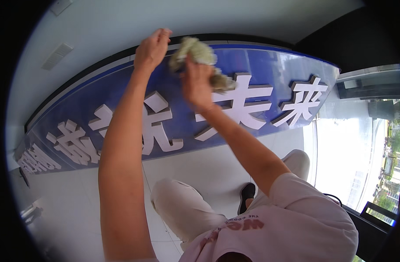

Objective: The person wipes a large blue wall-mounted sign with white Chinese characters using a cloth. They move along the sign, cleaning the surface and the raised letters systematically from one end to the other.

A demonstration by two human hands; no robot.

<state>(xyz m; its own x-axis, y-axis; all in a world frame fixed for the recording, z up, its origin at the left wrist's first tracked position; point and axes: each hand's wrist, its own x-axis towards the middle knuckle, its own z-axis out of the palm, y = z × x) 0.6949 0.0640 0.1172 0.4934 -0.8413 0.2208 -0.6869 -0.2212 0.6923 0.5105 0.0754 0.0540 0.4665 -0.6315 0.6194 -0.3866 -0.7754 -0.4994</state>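
Observation:
A long blue sign panel (174,78) with raised white characters (250,102) stands across in front of me. My right hand (197,83), slightly blurred by motion, is closed on a crumpled, pale greenish-yellow cloth (193,50). The cloth lies against the panel's upper part, close to its top edge, and a darker bunch of it shows by one white character. To the left, my left hand (152,50) is curled into a fist at the panel's top edge. Its palm side is hidden, so whether it grips anything cannot be seen.
Behind the panel runs a black edge, with a pale wall (121,22) bearing a switch plate (57,56). Light floor tiles (195,163) lie below. My bent knees (178,205) are close to the panel. A bright window (344,144) is at the right.

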